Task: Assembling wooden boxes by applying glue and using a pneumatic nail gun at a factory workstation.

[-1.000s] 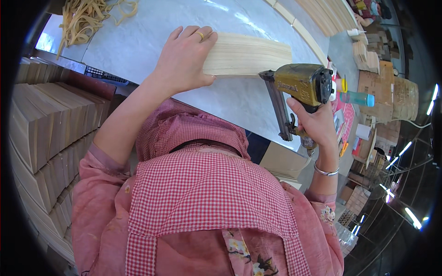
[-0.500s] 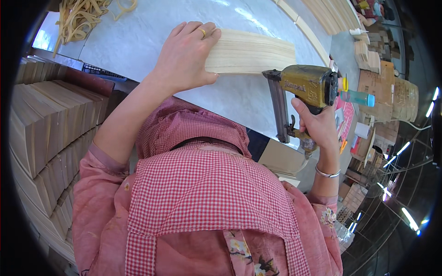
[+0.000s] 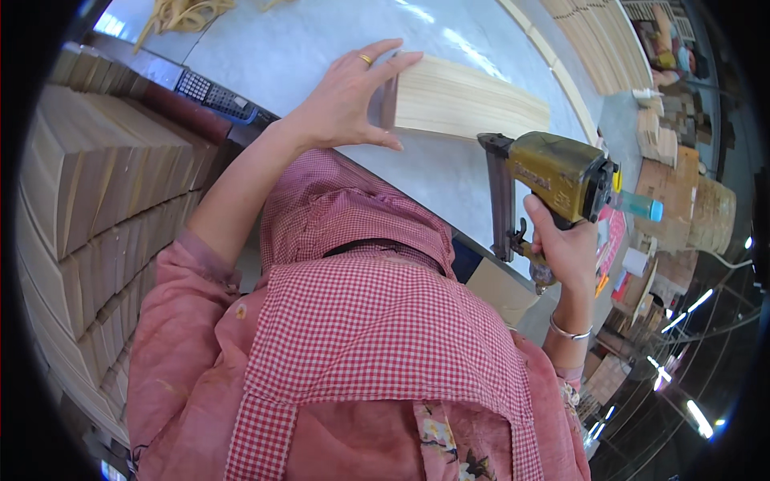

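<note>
A pale wooden box-like piece [image 3: 465, 98] lies lengthwise on the light marbled tabletop [image 3: 273, 60], its narrow end face turned to the left. Around that end my left hand [image 3: 345, 96] has its thumb and fingers spread wide. The index fingertip is at the far corner of the piece; whether it touches I cannot tell. My right hand [image 3: 568, 240] is wrapped round the handle of a gold-and-black nail gun [image 3: 553, 167]. The gun's nose is close to the near edge of the piece, toward its right end. What lies inside or under the wood is hidden.
Stacked wooden boards [image 3: 104, 160] rise at the left. A black basket [image 3: 212, 94] sits by the table edge, with tan strips [image 3: 180, 14] beyond. More boards [image 3: 597, 40] lie at the far right, near another person's arm [image 3: 662, 24]. A teal-capped bottle [image 3: 642, 206] stands behind the gun.
My left hand has opened from its grip on the wood, its fingers spreading off the left end. The view has shifted, and the nail gun remains in my right hand.
</note>
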`<act>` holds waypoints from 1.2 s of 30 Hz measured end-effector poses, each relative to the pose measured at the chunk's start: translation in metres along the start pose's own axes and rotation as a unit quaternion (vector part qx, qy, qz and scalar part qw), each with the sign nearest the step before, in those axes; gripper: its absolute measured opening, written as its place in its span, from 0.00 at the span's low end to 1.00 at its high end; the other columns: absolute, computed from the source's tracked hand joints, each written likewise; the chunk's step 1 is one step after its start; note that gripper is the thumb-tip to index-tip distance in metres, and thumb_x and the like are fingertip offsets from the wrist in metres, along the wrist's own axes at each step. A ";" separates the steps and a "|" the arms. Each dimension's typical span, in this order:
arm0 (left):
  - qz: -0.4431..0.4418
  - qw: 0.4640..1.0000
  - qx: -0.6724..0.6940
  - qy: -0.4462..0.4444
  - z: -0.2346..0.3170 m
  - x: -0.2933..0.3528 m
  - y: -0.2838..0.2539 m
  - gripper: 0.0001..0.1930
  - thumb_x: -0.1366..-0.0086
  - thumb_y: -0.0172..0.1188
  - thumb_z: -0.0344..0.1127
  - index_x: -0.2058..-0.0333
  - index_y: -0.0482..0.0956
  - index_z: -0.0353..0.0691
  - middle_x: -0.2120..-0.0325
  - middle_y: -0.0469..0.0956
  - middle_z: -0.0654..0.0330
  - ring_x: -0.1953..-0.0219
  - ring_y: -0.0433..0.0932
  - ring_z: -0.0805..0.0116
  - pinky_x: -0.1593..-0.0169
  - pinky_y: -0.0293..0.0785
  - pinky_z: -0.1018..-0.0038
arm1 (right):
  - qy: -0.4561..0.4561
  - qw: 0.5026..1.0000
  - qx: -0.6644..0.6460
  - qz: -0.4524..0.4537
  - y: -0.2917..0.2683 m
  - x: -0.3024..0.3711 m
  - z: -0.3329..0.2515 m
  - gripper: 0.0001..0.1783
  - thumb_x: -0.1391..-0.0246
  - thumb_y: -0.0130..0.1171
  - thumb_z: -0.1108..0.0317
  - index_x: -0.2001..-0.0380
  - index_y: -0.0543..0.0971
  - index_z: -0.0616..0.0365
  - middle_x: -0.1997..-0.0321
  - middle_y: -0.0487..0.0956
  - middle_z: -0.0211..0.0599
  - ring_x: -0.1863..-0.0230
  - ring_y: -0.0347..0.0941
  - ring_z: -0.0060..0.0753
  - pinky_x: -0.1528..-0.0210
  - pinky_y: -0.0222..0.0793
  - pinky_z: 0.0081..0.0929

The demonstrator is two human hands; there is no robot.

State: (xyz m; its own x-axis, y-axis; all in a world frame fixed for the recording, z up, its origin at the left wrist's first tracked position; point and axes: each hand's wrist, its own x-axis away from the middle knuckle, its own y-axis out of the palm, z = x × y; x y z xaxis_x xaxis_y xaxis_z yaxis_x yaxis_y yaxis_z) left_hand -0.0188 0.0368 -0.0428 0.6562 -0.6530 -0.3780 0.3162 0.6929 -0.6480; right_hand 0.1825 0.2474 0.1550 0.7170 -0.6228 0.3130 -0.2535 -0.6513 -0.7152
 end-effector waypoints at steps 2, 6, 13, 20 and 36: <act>-0.003 1.000 0.022 -0.014 -0.002 0.003 0.001 0.56 0.63 0.82 0.47 0.31 0.66 0.59 0.34 0.67 0.57 0.34 0.66 0.52 0.28 0.56 0.57 | -0.013 1.000 0.001 -0.014 0.008 -0.001 -0.009 0.17 0.47 0.74 0.66 0.59 0.81 0.67 0.73 0.81 0.37 0.82 0.72 0.22 0.82 0.68 0.20; 0.012 1.000 0.025 -0.008 -0.001 0.003 0.002 0.56 0.63 0.82 0.45 0.31 0.66 0.58 0.35 0.68 0.57 0.35 0.67 0.54 0.26 0.53 0.57 | -0.110 0.990 0.007 -0.085 0.031 -0.001 -0.025 0.19 0.47 0.73 0.68 0.56 0.80 0.69 0.66 0.85 0.41 0.73 0.79 0.27 0.75 0.74 0.21; 0.017 0.999 0.016 -0.027 0.005 0.001 0.006 0.55 0.63 0.82 0.45 0.31 0.67 0.59 0.36 0.70 0.57 0.36 0.69 0.56 0.25 0.50 0.55 | -0.089 0.989 0.035 -0.110 0.042 -0.001 -0.039 0.20 0.46 0.73 0.68 0.55 0.80 0.70 0.61 0.86 0.45 0.67 0.82 0.31 0.70 0.78 0.22; -0.001 0.999 0.001 -0.045 0.009 0.000 0.006 0.58 0.63 0.83 0.45 0.29 0.63 0.57 0.35 0.69 0.56 0.33 0.67 0.58 0.25 0.49 0.53 | -0.075 0.991 0.060 -0.096 0.045 0.003 -0.039 0.20 0.45 0.72 0.68 0.54 0.80 0.69 0.60 0.86 0.45 0.66 0.83 0.32 0.70 0.78 0.22; 0.031 0.997 -0.055 -0.048 0.009 0.007 0.011 0.65 0.59 0.82 0.51 0.27 0.50 0.42 0.36 0.71 0.56 0.27 0.57 0.58 0.24 0.47 0.56 | -0.114 0.986 0.064 -0.099 0.050 -0.022 -0.068 0.21 0.47 0.74 0.67 0.55 0.80 0.69 0.60 0.86 0.45 0.67 0.82 0.33 0.67 0.78 0.25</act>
State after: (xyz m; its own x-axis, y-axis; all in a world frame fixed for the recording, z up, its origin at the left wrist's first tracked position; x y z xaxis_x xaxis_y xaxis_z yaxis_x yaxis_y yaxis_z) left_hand -0.0052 0.0424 -0.0465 0.7364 -0.5737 -0.3586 0.1985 0.6899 -0.6961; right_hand 0.1103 0.1988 0.1545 0.8757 -0.3656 0.3154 -0.0207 -0.6810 -0.7320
